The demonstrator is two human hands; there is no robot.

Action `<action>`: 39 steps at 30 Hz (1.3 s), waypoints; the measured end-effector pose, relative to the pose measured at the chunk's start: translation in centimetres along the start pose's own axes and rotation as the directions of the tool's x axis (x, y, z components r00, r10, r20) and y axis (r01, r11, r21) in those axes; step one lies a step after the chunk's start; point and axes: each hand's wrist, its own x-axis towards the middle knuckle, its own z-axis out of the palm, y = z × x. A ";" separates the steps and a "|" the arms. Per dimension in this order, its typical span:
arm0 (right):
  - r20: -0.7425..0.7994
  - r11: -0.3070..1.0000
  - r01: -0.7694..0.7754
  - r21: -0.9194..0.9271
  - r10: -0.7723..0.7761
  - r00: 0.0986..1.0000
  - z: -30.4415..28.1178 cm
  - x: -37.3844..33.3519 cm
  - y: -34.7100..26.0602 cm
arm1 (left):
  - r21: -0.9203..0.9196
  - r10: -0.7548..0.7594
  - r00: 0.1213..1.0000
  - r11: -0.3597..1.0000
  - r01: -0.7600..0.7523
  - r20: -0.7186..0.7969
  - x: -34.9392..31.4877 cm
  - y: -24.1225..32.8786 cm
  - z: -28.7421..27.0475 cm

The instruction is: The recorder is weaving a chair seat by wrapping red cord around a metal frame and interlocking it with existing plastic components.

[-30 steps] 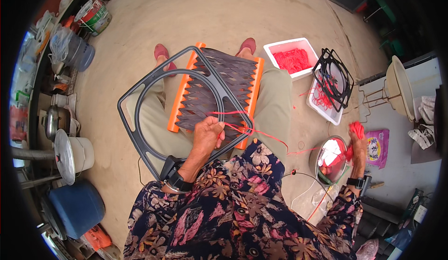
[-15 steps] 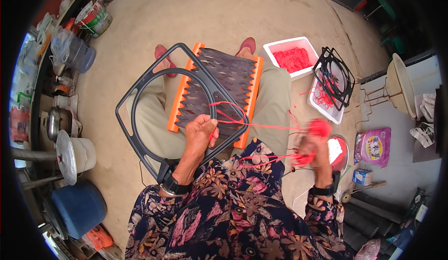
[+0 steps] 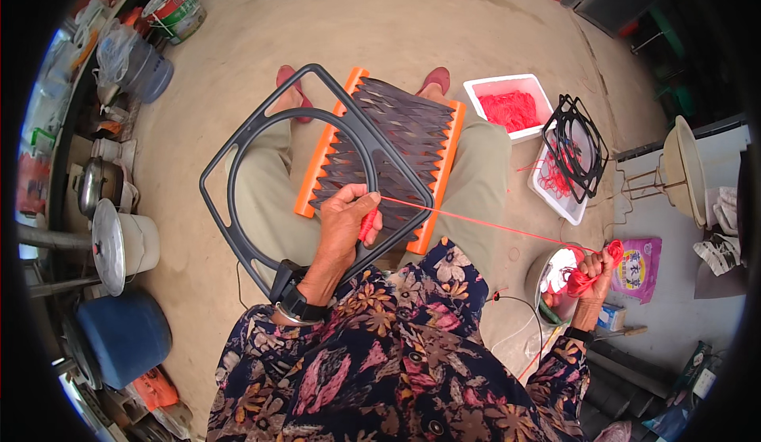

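My left hand (image 3: 346, 224) is closed on the inner ring of a black plastic frame (image 3: 379, 147), a square outline around a round opening. Red cord (image 3: 368, 225) is wound on that ring under my fingers. Out to the right, my right hand (image 3: 594, 272) grips a bunched hank of red cord (image 3: 581, 283). One strand runs straight and taut between the two hands. Beneath the tilted frame, across my lap, lies a rack with two toothed orange bars (image 3: 445, 164) and dark strips stretched between them.
Right of my legs sit a white box (image 3: 539, 85) of red cord and another white box (image 3: 572, 214) with black frames on top. A metal pot (image 3: 539, 271) is beside my right forearm. Along the left stand a lidded white pail (image 3: 143, 240) and a blue bucket (image 3: 127, 339).
My right hand has moved outward to the right with the hank, drawing the looped, slack cord into a straight line. My left hand keeps its hold on the frame.
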 end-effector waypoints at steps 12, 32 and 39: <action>-0.089 0.980 0.162 -0.112 -0.172 0.981 3.5 5.7 -2.3 | 0.057 -0.177 0.983 0.983 0.174 0.048 -0.5 -2.2 0.3; 0.737 0.327 0.711 -0.623 0.551 0.391 41.6 1.5 19.3 | 0.157 -0.266 0.961 0.955 0.252 0.074 -0.8 -4.0 0.1; 0.615 0.180 0.712 -0.679 0.670 0.417 39.1 5.6 20.3 | 0.149 -0.271 0.959 0.955 0.257 0.087 -0.9 -3.3 0.5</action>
